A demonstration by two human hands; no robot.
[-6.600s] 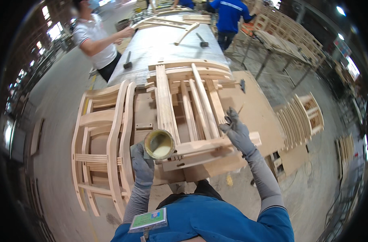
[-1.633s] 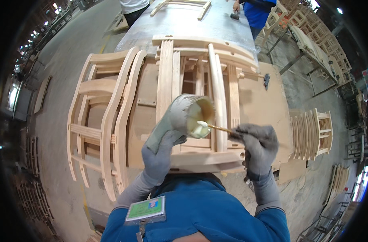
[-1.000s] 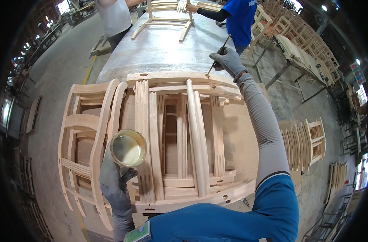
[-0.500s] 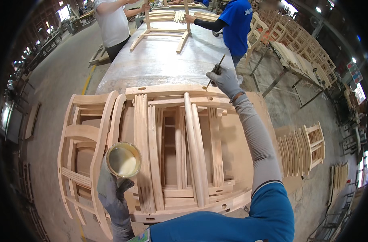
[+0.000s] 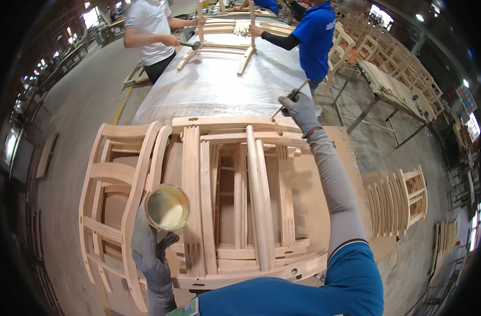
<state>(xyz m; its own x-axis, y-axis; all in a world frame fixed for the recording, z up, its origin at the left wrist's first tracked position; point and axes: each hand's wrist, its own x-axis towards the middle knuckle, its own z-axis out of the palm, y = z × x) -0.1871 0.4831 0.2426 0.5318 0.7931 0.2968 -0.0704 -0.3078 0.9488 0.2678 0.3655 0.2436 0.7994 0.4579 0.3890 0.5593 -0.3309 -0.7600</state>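
My left hand (image 5: 157, 252), in a grey glove, is closed around an open cup (image 5: 160, 199) with a pale cream, glue-like liquid in it. Ahead to the right, my gloved right hand (image 5: 303, 111) grips a thin stick (image 5: 278, 112) that slants down to the left. Its lower tip is at a small hole near the right end of the far wooden rail (image 5: 224, 123); whether it goes in cannot be made out. Between my hands, several loose wooden slats and posts (image 5: 255, 195) lie across the rails.
Curved wooden chair frames (image 5: 113, 172) lean at the left. Beyond stands a film-covered table (image 5: 214, 89), where two co-workers handle a chair frame (image 5: 245, 60); one holds a hammer (image 5: 194, 46). Stacked curved parts (image 5: 385, 203) are at the right, near a metal-legged table (image 5: 388, 89).
The view has shifted slightly. My right hand stays by the far rail, its stick now tilted lower. The co-worker at the left has brought a hammer down beside the chair frame.
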